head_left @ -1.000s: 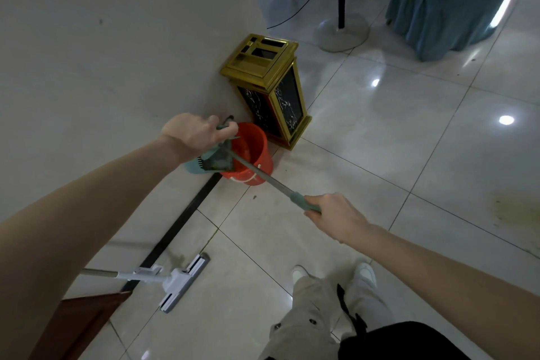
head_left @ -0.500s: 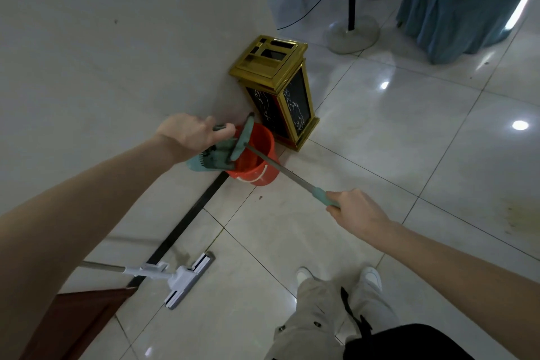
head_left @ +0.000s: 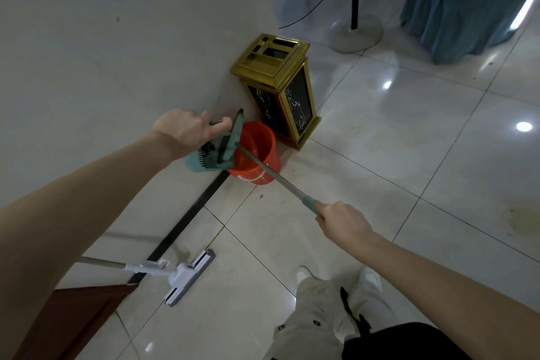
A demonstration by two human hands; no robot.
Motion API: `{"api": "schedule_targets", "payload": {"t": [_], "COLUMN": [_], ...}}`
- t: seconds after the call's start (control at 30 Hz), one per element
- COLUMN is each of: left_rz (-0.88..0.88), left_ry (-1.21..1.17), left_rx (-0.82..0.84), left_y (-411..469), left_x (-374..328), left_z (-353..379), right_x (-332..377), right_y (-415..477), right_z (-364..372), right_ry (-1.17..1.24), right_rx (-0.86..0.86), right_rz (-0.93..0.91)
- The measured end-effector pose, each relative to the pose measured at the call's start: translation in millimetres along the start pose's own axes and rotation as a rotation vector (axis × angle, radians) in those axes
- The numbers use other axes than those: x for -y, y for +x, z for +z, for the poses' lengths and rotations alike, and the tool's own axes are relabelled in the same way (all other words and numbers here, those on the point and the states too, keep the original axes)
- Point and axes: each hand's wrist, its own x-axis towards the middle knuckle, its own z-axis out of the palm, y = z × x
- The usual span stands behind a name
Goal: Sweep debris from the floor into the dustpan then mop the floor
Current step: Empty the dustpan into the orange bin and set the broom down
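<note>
My left hand [head_left: 187, 131] grips the handle of a teal dustpan [head_left: 204, 159], held tilted against the rim of an orange bucket [head_left: 258, 152] by the wall. My right hand [head_left: 343, 221] grips the teal grip of a broom's metal handle [head_left: 271, 172]. The broom head [head_left: 233, 137] stands on edge between the dustpan and the bucket's mouth. A white flat mop [head_left: 182, 275] lies on the tiled floor at the lower left, its pole running off behind my left arm.
A gold and black bin [head_left: 280, 90] stands against the wall right behind the bucket. A fan stand base [head_left: 355, 33] with a cable and a teal-draped table [head_left: 464, 3] are further back. A brown door [head_left: 73, 318] sits at lower left. My feet [head_left: 336, 276] are below.
The broom head has risen from low inside the dustpan to stand on edge at the bucket's rim. My right hand has drawn back and to the right. The dustpan stays at the bucket.
</note>
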Motion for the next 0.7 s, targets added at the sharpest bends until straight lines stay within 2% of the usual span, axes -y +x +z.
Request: {"api": "schedule_targets", "payload": {"t": [0.17, 0.33, 0.43, 0.53, 0.7], "left_rz": [-0.034, -0.137, -0.244, -0.366, -0.686], "left_ry": [-0.023, -0.094, -0.170, -0.357, -0.489], "left_rx": [-0.006, -0.026, -0.031, -0.135, -0.151], "left_y": [-7.9, -17.4, -37.7, -67.3, -133.7], "left_x": [-2.2, 5.9, 15.8, 18.5, 13.6], "left_z": [4.7, 10.6, 19.0, 25.0, 43.1], "right_x": [-32.4, -52.0, -66.9, -80.0, -97.4], "right_y": [8.7, 4.8, -3.7, -8.0, -14.4], "right_z": [-17.0, -23.9, -26.5, -36.9, -65.4], "right_ry": [-0.160, -0.007, 0.051, 0.096, 0.125], "right_rx": [0.022, -0.021, -0.055, -0.106, -0.141], "right_rz": [0.047, 0.073, 0.080, 0.062, 0.044]}}
